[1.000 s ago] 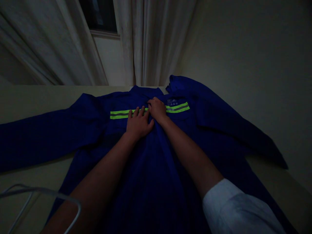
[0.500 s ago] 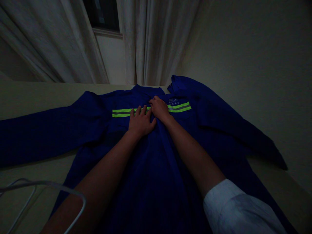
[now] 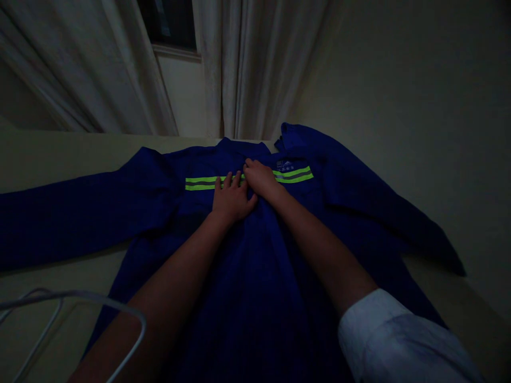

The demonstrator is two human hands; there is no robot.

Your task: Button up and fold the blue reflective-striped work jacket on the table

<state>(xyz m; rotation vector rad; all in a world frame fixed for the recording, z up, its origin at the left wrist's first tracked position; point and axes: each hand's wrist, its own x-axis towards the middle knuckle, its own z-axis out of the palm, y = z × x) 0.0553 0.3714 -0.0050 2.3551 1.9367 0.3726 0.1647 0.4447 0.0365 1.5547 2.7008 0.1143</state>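
Note:
A dark blue work jacket (image 3: 255, 276) lies spread out, front up, its sleeves out to both sides. A yellow-green reflective strip (image 3: 297, 175) crosses its chest, with a small printed logo just above on the right. My left hand (image 3: 232, 201) rests flat on the chest with its fingers spread over the strip. Right beside it, my right hand (image 3: 261, 178) is closed, its fingers curled at the jacket's front edge near the middle. The fingertips of that hand are partly hidden. Folds in the cloth run down from beneath both hands.
The jacket lies on a pale surface (image 3: 24, 159). Behind it hang light curtains (image 3: 263, 69), with a dark window (image 3: 170, 24) between them. A pale wall (image 3: 419, 106) rises on the right. White looped cable or wire (image 3: 80, 294) sits close at lower left.
Both hands stay nearly where they were on the jacket. The right hand has moved very slightly, and the view has shifted a little.

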